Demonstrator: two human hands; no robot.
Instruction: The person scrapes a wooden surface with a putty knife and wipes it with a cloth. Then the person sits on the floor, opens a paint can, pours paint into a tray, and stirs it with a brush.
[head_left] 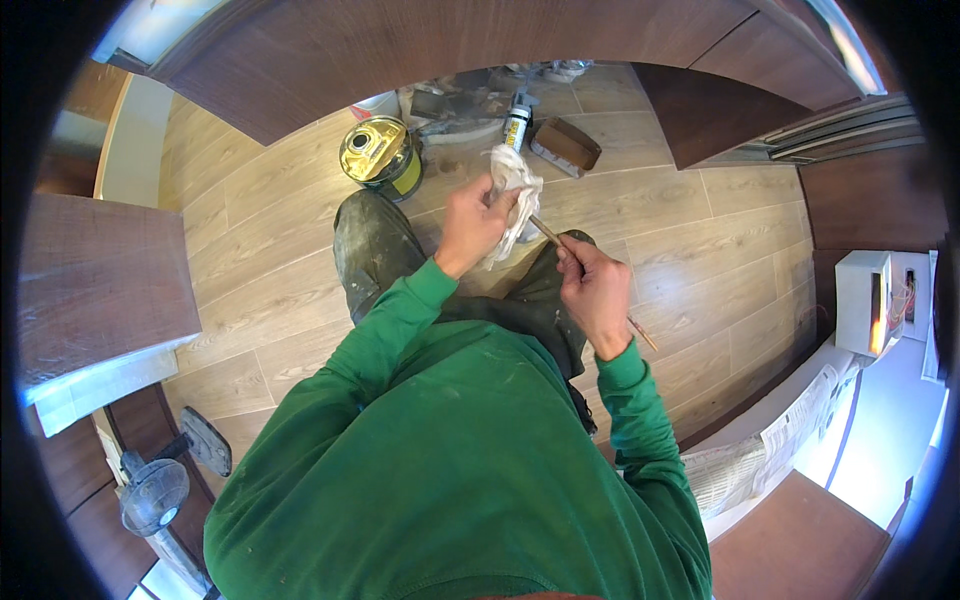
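My left hand [468, 228] pinches a crumpled white rag [514, 185] in front of my knees. A thin brown stick [547, 232] runs slantwise from the rag down to the right. My right hand [595, 292] is closed around it, and the stick's lower end sticks out below the hand. The stick's upper end meets the rag, and the cloth hides its tip. Just beyond the rag lies a white and yellow sealant cartridge [517, 124]. A metal can with a gold top [374, 152] stands to the left, past my knee.
An open brown box [566, 147] sits right of the cartridge. A dark brown panel [400, 50] overhangs the far side, and another brown cabinet [105, 280] stands at left. At lower right are newspaper sheets [770, 445] and a white box with exposed wires [865, 300].
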